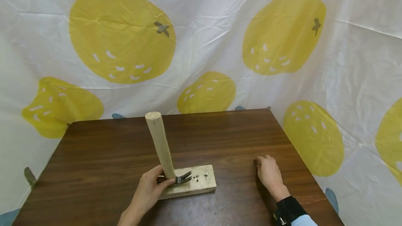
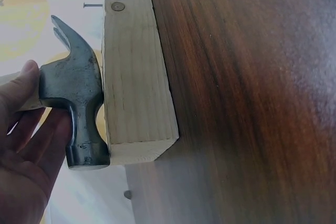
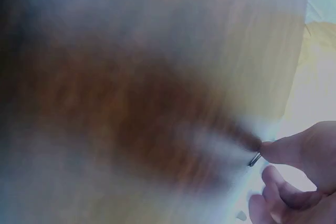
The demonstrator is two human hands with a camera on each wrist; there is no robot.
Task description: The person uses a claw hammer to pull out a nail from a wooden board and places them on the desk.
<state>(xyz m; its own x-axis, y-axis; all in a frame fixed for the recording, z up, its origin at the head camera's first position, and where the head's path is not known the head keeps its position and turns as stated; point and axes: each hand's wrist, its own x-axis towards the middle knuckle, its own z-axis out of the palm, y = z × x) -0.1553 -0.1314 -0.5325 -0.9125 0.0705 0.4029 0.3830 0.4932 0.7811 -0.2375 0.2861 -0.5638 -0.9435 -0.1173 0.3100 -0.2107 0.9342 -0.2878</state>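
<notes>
The table (image 1: 110, 156) was dark brown with running wood grain and rounded far corners, its surface paler and shinier towards 6 o'clock. From 9 o'clock through 12 to 3, a white creased cloth (image 1: 204, 27) hung around it, printed with large yellow fruits (image 1: 119, 37).

Near the tabletop's middle, slightly towards 6 o'clock, lay a pale wooden block (image 1: 204, 185), with nails (image 2: 93, 5) protruding from its upper face. A hammer (image 2: 79, 77) rested head-down on the block, its handle (image 1: 161, 142) rising with a lean towards 11 o'clock and its claw (image 1: 184, 178) pointing to about 3.

At the block's 9 o'clock side, the left hand (image 1: 147, 188) pinched the hammer close to its head. Well apart, towards 3 o'clock, the right hand (image 1: 270, 173) was nearly closed, thumb and fingertips pinching a small slender metal piece (image 3: 254, 159) just above the tabletop.
</notes>
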